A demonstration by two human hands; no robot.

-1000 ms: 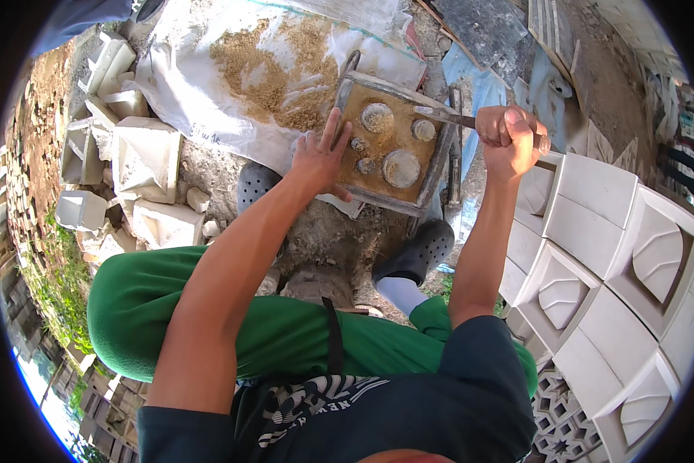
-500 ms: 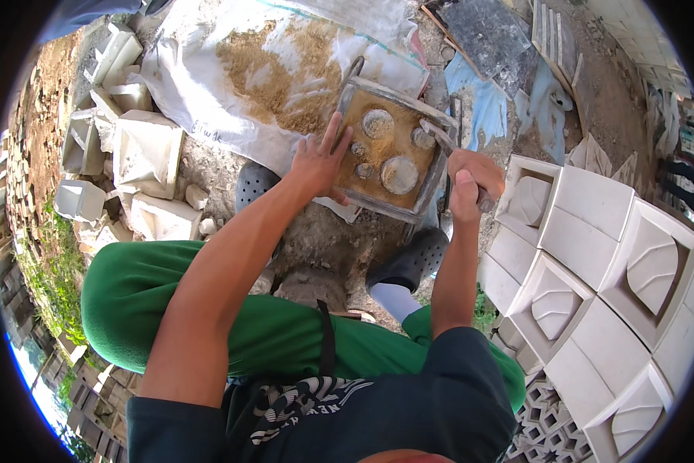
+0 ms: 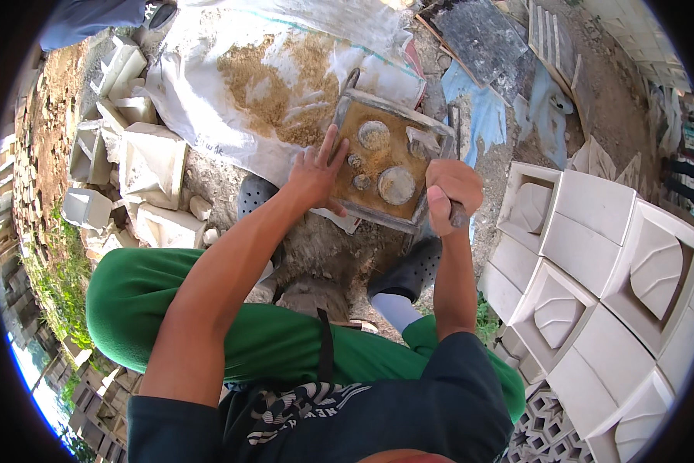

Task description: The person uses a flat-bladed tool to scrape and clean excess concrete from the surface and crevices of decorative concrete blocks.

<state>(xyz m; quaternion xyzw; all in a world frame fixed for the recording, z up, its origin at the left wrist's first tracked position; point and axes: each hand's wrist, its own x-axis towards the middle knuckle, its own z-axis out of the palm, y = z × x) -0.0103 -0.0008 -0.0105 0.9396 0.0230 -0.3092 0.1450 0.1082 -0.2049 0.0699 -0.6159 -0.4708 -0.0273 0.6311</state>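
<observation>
A square grey mould filled with brown, sandy material sits in front of me. Large and small round grey shapes, among them a big disc, show in its surface. My left hand lies along the mould's left edge, fingers stretched and spread, thumb near the lower corner. In my closed right hand, just past the mould's right side, is a trowel's handle. Its pale, dusty blade reaches over the mould's upper right corner; the fist hides the part between.
A white sheet with spilled brown sand spreads beyond the mould. Pale cast blocks are piled at left. Stacked white blocks stand at right. Dark boards lie at the far right. A person's trouser leg shows at the top left.
My right hand has moved left and slightly nearer me, closer to the mould, and the trowel's blade now looks broader. The left hand stays on the mould's edge.
</observation>
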